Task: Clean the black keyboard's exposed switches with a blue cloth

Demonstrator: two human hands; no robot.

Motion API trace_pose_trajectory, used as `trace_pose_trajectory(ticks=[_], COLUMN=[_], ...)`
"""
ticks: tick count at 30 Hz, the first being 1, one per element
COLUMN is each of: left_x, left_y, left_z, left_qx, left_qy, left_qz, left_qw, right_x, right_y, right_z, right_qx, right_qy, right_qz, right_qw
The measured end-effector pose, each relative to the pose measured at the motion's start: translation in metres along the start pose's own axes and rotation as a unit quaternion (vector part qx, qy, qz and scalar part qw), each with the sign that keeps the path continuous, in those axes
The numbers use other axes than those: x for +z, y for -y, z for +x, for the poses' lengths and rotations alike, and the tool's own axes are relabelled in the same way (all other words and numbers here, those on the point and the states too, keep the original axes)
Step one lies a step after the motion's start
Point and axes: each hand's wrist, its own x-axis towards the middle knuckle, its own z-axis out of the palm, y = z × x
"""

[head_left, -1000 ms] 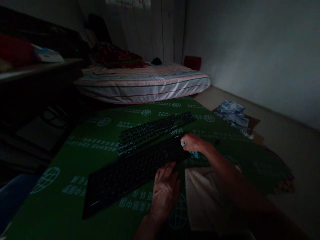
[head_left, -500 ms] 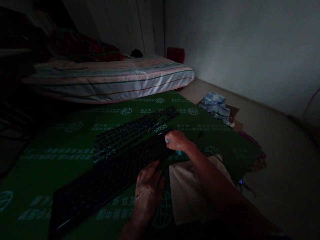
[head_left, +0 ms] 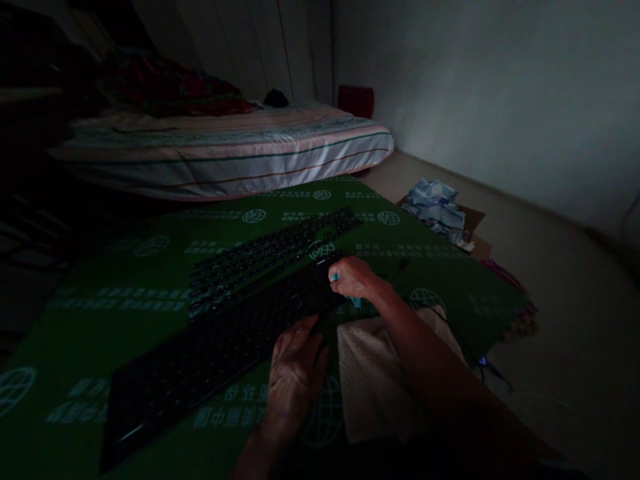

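A black keyboard base (head_left: 200, 360) lies slantwise on the green sheet, its far right end under my right hand. My right hand (head_left: 350, 277) is closed in a fist over that end, around a slim turquoise tool (head_left: 356, 301); its kind is hidden by the fingers and the dark. My left hand (head_left: 295, 370) rests flat, fingers stretched out, with its tips at the near edge of the keyboard base. Just beyond the base, loose black keycaps (head_left: 260, 257) are laid out in rows on the sheet.
A beige cloth (head_left: 373, 380) lies under my right forearm. Past the green sheet (head_left: 155, 320) stands a bed with a striped cover (head_left: 240, 160). Crumpled blue-white fabric (head_left: 433, 207) lies on cardboard at the right. A dark cable (head_left: 453, 330) runs along the sheet's right side.
The view has shifted slightly. My right hand stays at the keyboard base's far right end with the turquoise tool, and my left hand keeps its place at the near edge.
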Motion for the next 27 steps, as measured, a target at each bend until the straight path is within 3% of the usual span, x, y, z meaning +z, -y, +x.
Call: trace_pose_trajectory(ticks=[11, 16, 21, 27], left_x=[-0.0005, -0.0011, -0.0016, -0.0038], left_y=[-0.001, -0.0021, -0.0033, -0.0048], left_z=[-0.0002, 0.0008, 0.0, 0.0009], left_qx=[-0.019, -0.017, -0.015, -0.015], left_qy=[0.004, 0.001, 0.003, 0.006], left_qz=[-0.008, -0.013, -0.016, -0.015], left_qw=[1.0, 1.0, 1.0, 1.0], right_x=[0.0052, 0.0046, 0.0039, 0.0032], right_y=[-0.0043, -0.0046, -0.0045, -0.0056], right_z=[0.0005, -0.0003, -0.0015, -0.0021], right_qx=[-0.019, 0.015, -0.008, 0.016], right_qy=[-0.003, -0.009, -0.012, -0.021], right_qz=[-0.002, -0.023, 0.006, -0.011], right_qw=[1.0, 1.0, 1.0, 1.0])
